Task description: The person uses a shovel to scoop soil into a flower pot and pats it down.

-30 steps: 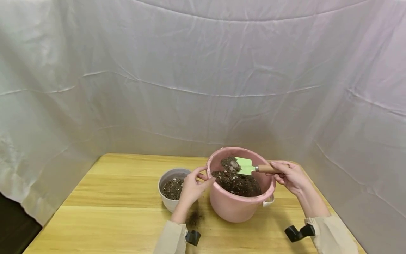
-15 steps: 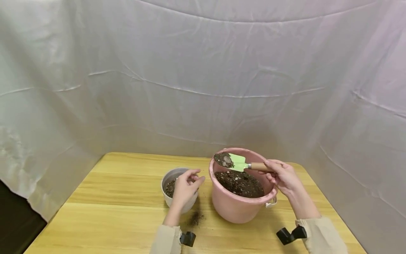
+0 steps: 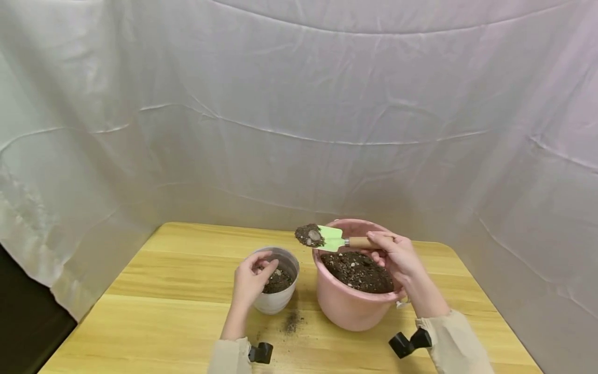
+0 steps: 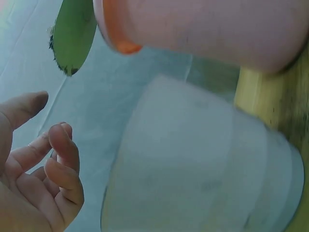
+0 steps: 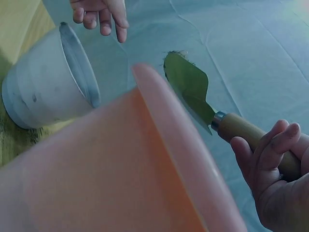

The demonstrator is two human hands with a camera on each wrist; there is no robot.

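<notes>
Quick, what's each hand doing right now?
Left hand: open, fingers loosely curled over the white pot, holding nothing.
Right hand: gripping the wooden handle of the green trowel, which carries soil.

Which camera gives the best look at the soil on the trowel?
The head view: the soil sits heaped on the trowel blade. Both wrist views catch only the blade's underside, the left with dark crumbs at its edge.

No readable text or labels anywhere.
</notes>
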